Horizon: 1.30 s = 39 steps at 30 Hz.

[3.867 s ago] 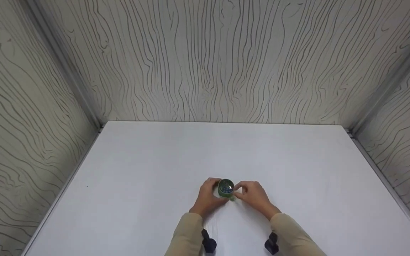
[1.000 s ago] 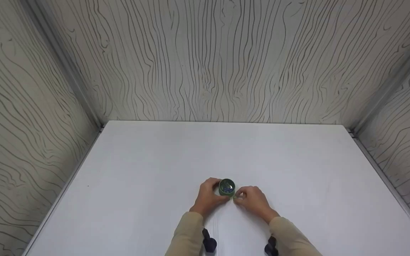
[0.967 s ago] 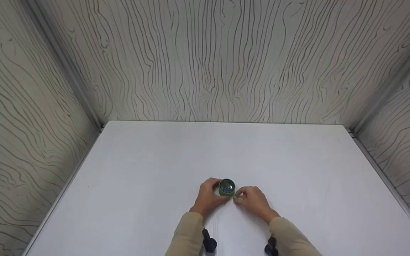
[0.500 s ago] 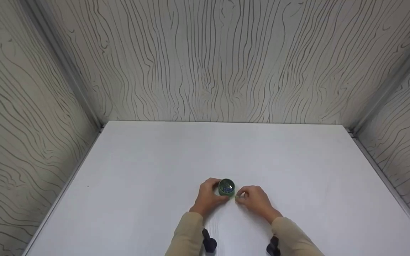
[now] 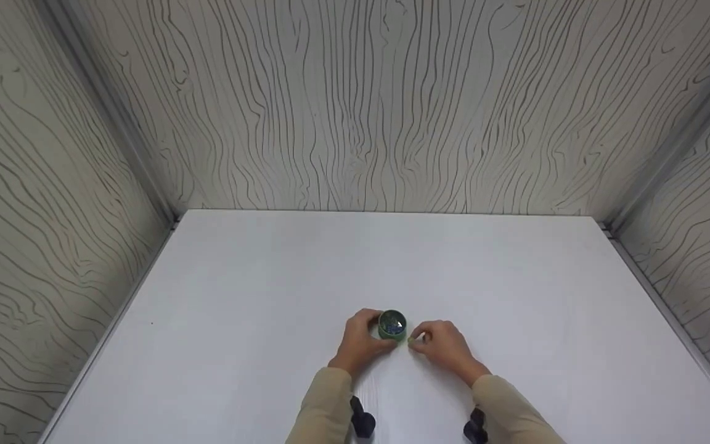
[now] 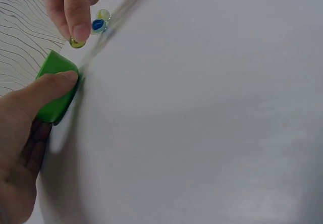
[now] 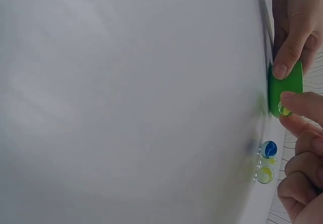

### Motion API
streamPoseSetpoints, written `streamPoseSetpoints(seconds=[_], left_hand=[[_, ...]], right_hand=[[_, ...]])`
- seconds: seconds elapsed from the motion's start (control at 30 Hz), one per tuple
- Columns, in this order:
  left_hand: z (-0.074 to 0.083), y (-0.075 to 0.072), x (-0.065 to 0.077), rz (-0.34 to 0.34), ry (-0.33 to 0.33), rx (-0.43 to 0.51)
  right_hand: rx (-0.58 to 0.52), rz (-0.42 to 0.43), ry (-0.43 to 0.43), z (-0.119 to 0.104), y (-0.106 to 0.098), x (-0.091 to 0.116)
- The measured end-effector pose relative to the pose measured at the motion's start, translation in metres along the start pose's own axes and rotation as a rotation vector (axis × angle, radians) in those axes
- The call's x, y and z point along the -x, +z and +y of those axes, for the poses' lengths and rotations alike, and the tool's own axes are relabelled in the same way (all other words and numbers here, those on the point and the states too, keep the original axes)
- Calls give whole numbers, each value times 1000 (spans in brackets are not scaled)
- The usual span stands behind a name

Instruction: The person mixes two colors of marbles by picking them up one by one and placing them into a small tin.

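Observation:
A small green cup stands upright on the white table, with dark bluish, glinting contents that are too small to tell apart in the head view. My left hand holds it from the left, thumb against the near wall. Just right of the cup, my right hand pinches a yellow-green glass marble between thumb and index finger. Close by on the table lie a blue-swirled marble and a yellow-swirled marble, with another partly hidden between them in the right wrist view.
The white tabletop stretches around both hands. Wood-grain-patterned panels rise at the back and both sides. A dark wrist device sits at the left sleeve, and a similar one at the right.
My right hand was at the cup's rim, then dropped to the table by its near right side. Since then it has shifted slightly right, pinching the marble. My left hand stays on the cup.

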State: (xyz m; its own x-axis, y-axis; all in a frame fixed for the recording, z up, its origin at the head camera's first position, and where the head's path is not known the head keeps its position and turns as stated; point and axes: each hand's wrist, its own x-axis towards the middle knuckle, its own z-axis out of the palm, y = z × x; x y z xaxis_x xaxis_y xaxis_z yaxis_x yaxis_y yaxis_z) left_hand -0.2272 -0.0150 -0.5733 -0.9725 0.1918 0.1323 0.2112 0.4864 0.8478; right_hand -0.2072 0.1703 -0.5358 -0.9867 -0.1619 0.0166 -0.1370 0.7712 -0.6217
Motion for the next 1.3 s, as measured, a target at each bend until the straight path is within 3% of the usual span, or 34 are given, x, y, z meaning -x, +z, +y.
streamPoseSetpoints(seconds=[0.57,0.8,1.3], left_hand=[[1,0,1,10,19,3],[1,-1,2,37,63,-28],[2,-1,1,22,42,-18]], right_hand=[[31,24,-27,-10,-7,-10],[27,33,-64,-11,-9,-12],[61,44,-58,-18,-11,-20]])
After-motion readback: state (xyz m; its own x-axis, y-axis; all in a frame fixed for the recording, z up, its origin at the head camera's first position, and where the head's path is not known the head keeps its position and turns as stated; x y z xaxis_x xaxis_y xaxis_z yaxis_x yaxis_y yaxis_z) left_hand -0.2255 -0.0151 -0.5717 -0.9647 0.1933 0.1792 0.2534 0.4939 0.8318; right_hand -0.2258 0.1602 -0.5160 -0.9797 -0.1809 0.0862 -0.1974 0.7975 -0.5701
